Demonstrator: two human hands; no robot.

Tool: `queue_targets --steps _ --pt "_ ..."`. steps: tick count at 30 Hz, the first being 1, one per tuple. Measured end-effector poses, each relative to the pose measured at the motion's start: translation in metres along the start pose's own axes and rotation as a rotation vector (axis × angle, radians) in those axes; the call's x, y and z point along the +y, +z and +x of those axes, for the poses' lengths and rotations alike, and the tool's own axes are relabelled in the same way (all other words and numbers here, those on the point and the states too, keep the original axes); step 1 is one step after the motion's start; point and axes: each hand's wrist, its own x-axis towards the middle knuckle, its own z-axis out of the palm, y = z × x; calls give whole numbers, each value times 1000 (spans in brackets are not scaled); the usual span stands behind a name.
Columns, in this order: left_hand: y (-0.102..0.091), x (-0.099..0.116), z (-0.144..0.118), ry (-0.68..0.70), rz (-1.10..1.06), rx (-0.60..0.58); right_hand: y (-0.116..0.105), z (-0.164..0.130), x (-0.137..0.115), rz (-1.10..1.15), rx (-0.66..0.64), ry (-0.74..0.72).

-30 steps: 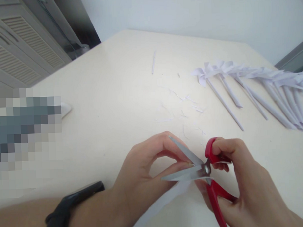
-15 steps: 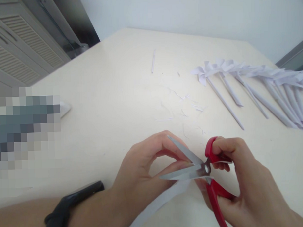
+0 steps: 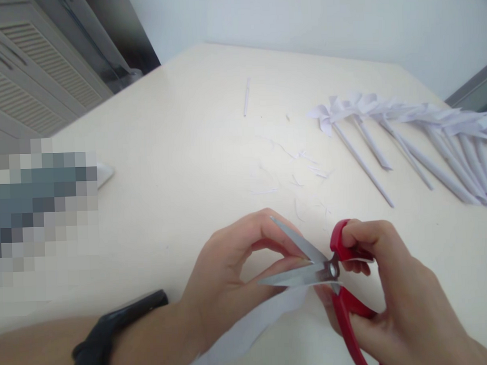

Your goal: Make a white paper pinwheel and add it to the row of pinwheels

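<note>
My right hand (image 3: 395, 299) grips red-handled scissors (image 3: 330, 270) with their steel blades spread apart, pointing left. My left hand (image 3: 231, 279), a black band on its wrist, pinches a piece of white paper (image 3: 248, 331) between thumb and fingers right at the blades. The paper hangs down below my left hand toward the near table edge. Both hands hover just above the cream table (image 3: 178, 153).
A row of several white paper pinwheels on rolled paper sticks (image 3: 405, 129) lies at the right. Thin paper trimmings (image 3: 295, 175) are scattered mid-table, and one rolled paper stick (image 3: 246, 97) lies farther back. A blurred patch covers the left side. A louvred cabinet (image 3: 28, 78) stands beyond the table.
The paper under my left hand has shifted and shows wider below the wrist. The hands and scissors have barely moved.
</note>
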Motion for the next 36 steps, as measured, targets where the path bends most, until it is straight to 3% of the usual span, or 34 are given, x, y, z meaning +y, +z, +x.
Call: queue_targets --steps 36 --pt "0 0 2 -37 30 7 0 -2 2 -22 -22 19"
